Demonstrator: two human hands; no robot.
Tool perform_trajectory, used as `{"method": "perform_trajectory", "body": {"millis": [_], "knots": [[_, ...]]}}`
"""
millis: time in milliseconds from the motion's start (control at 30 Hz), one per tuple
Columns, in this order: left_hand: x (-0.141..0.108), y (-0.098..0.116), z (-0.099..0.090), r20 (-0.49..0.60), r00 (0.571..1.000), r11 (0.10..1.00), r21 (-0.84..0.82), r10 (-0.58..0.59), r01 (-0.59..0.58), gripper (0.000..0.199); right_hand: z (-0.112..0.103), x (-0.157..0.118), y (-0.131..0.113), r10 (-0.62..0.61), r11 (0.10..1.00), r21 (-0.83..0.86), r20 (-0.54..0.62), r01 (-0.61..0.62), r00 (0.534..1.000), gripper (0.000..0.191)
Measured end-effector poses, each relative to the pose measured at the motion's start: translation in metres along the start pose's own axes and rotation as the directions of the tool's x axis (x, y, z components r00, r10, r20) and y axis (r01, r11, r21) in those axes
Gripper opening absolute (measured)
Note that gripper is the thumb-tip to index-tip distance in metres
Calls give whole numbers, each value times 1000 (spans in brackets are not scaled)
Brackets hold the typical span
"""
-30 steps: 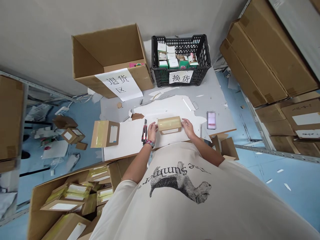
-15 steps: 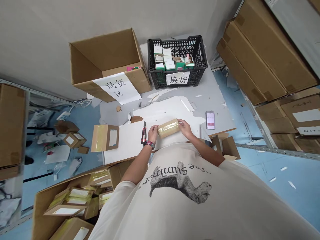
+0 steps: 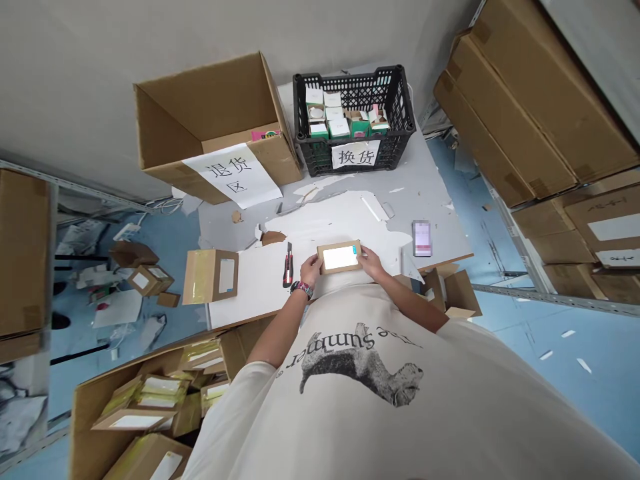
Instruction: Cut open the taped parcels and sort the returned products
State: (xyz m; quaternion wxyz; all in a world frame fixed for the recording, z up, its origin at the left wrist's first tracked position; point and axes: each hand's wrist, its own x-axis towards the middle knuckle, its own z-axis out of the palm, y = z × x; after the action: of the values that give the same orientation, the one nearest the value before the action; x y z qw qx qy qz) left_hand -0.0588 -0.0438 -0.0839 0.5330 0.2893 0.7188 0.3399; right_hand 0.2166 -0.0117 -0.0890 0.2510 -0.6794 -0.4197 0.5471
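A small cardboard box is held level between my two hands over the near part of the table, its white label with a blue mark facing up. My left hand grips the left end of it, and my right hand grips the right end. Just left of my left hand lies a red and black box cutter with its blade showing. Farther left, another taped cardboard box stands at the table's left edge, a white label on its side.
A large open carton with a paper sign and a black plastic crate of small white-green boxes stand at the back. A phone lies on the right. Below left, a big carton holds several taped boxes. Paper scraps litter the white table.
The small box has been turned over in my hands: its taped side faced up before, and now the white label does. Both hands stay at its ends.
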Motion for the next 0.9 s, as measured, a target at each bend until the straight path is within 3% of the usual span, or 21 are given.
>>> {"method": "perform_trajectory", "body": {"millis": [67, 133, 233, 300, 400, 567, 767, 900], "knots": [[-6, 8, 0, -34, 999, 1000, 1, 20, -20, 38, -3, 1, -1, 2, 1000, 5, 13, -2, 1000, 56], [-14, 19, 0, -35, 992, 992, -2, 123, -124, 35, -7, 4, -1, 7, 1000, 28, 8, -8, 1000, 56], [-27, 38, 3, 76, 946, 949, 3, 314, -315, 32, -14, 7, -1, 29, 998, 58, -55, -25, 998, 66], [-34, 47, 8, 162, 919, 932, -13, 359, -362, 34, -20, 9, 0, 57, 998, 40, -127, -52, 990, 75], [-40, 54, 18, 201, 906, 928, -74, 373, -366, 46, -28, 10, 2, 110, 994, 22, -200, -108, 974, 76], [-38, 49, 30, 238, 932, 961, -115, 272, -251, 72, -37, 10, 6, 171, 985, 71, -192, -160, 966, 62], [-29, 42, 38, 259, 937, 972, -73, 234, -223, 64, -42, 11, 11, 228, 972, 88, -147, -217, 962, 58], [-20, 40, 27, 207, 960, 981, -72, 190, -179, 63, -40, 10, 11, 199, 977, 103, -144, -186, 969, 57]]}}
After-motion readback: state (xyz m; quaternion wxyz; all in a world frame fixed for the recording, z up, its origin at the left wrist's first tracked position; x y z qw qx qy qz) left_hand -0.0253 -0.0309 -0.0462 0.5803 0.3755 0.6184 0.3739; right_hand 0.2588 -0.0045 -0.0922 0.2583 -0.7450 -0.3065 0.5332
